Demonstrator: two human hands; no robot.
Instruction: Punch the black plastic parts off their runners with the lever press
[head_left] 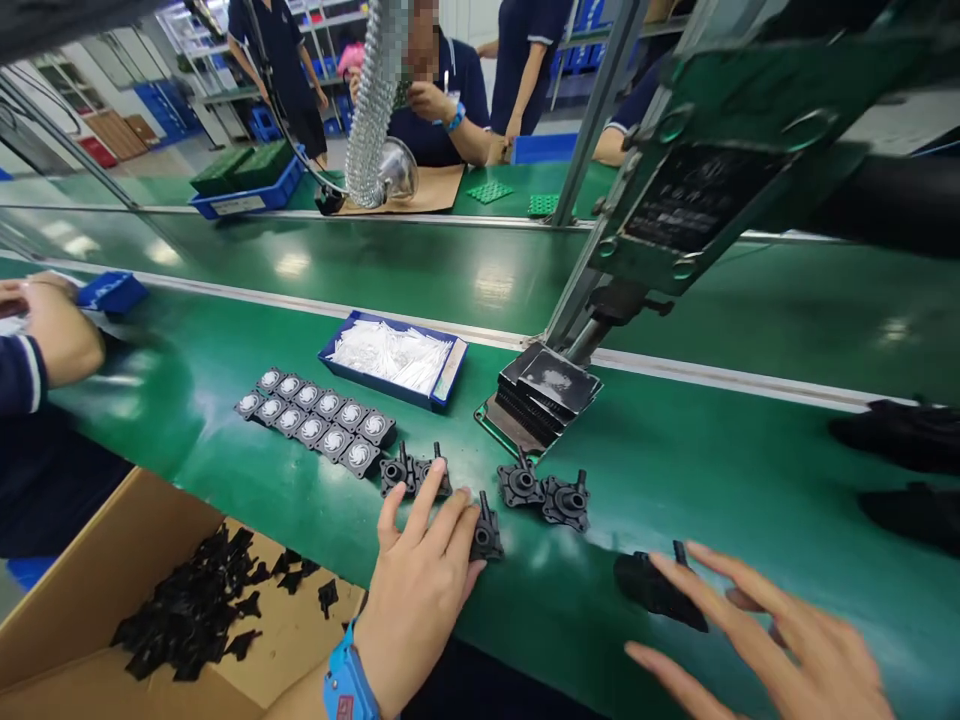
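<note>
Green surface (735, 450) runs across the view, with six black housings (566, 500) visible along its near part. Two sit side by side beyond the left hand (420, 590), whose spread fingertips reach over them and partly hide one; a third lies against its fingers. Another two stand between the hands; the sixth, blurred, lies by the fingers of the right hand (787, 640), which is spread wide and cut off below. Whether those fingers touch it, I cannot tell. Twelve white-swirled parts (311, 430) form two rows of six to the left, behind them one blue tray (375, 382) of uncountable white sticks (390, 350). One green machine (675, 170) leans in from upper right; bare surface lies right of its base, up to two dark shapes (900, 435) at the edge. Lower left, an open carton (67, 600), cut off, holds heaped black pieces (187, 600).
</note>
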